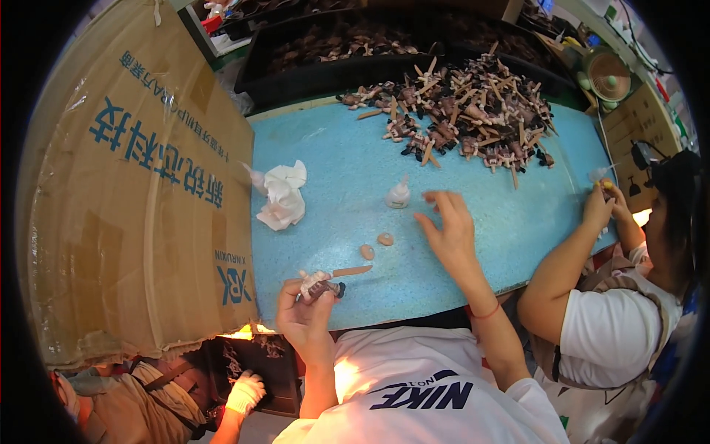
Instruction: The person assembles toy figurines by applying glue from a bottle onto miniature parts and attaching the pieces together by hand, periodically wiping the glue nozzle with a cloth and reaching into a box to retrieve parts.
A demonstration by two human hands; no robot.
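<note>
Cardboard box [140, 222]; black tray [296, 85] containing pieces [362, 46]; left hand [302, 320] holds figurine [315, 288].

Over the blue tabletop [329, 155], the worker's left hand [302, 314] pinches a small figurine [316, 286], a tan blade-shaped strip [353, 271] pointing right from it. The right hand [451, 231], fingers spread, hangs near a small white bottle [398, 197]. Two beige rounded pieces [385, 239] lie between the hands. Crumpled tissue [283, 198] sits by the cardboard box [148, 222]; a figurine heap [473, 111] covers the far side.
</note>
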